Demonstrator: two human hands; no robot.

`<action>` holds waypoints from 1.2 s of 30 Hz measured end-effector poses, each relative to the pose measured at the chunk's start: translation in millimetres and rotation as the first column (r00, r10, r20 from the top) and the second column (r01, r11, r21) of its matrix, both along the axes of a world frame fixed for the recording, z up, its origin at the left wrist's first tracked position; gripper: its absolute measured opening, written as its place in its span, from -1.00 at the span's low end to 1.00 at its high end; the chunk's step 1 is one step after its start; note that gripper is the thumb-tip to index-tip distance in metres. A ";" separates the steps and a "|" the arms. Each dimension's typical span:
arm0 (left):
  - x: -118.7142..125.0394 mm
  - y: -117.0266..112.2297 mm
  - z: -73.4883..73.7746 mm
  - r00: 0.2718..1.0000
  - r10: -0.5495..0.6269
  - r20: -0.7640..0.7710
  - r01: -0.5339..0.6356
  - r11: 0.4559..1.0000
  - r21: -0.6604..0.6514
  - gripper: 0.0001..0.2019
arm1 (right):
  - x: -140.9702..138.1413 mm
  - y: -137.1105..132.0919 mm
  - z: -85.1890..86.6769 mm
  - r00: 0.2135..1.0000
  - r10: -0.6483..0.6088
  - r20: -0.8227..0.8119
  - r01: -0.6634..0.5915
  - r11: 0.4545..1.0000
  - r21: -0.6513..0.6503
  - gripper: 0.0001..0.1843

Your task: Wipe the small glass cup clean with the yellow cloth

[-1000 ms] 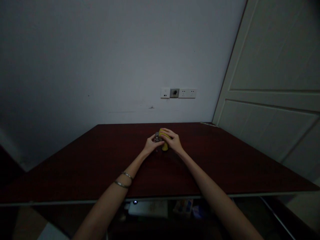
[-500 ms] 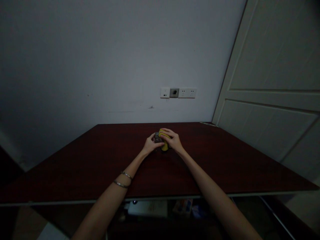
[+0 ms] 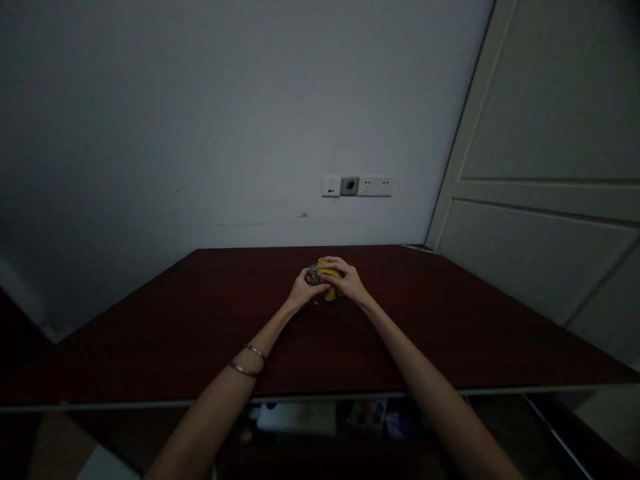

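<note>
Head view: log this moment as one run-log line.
left hand: holds shiny item | right hand: holds yellow item | surface: dark red table

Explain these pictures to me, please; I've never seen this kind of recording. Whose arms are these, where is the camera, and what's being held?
There is no machine here: these are one person's bare arms, filmed by a camera worn on their head, looking forward and down. On a dark reddish wooden table, the left hand touches a small silvery object, too dim to identify. The right hand is closed over a yellow item beside it. Two bangles circle the left forearm.
</note>
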State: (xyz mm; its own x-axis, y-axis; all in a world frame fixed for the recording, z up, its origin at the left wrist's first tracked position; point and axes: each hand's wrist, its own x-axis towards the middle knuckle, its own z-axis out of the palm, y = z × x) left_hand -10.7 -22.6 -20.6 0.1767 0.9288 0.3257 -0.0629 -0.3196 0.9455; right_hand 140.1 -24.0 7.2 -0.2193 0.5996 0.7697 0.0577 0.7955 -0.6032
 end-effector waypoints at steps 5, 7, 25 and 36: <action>0.2 2.7 -0.6 1.000 0.015 0.020 -0.018 0.994 0.112 -0.38 | -2.7 2.7 -2.5 0.996 -0.078 -0.050 0.075 0.996 -0.051 -0.78; 0.2 4.9 -2.6 1.000 0.005 0.013 -0.007 0.988 0.152 -0.37 | -3.0 3.8 -3.5 0.990 -0.122 -0.073 0.114 0.988 -0.105 -0.75; -4.7 10.3 -9.8 0.970 0.158 -0.183 -0.092 0.941 0.325 -0.27 | 2.1 7.9 -5.6 0.989 -0.135 -0.064 0.126 0.984 -0.124 -0.73; -1.6 0.5 -6.2 0.959 0.166 -0.230 -0.078 0.934 0.348 -0.23 | 2.3 13.2 -8.9 0.971 -0.226 -0.082 0.195 0.940 -0.281 -0.64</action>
State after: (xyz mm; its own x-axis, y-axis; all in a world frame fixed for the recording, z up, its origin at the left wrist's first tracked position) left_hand -12.4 -22.1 -26.7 0.1862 0.7940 0.5786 0.2226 -0.6077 0.7623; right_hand 142.4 -10.7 -1.7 0.0122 0.8103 0.5859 0.1261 0.5800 -0.8048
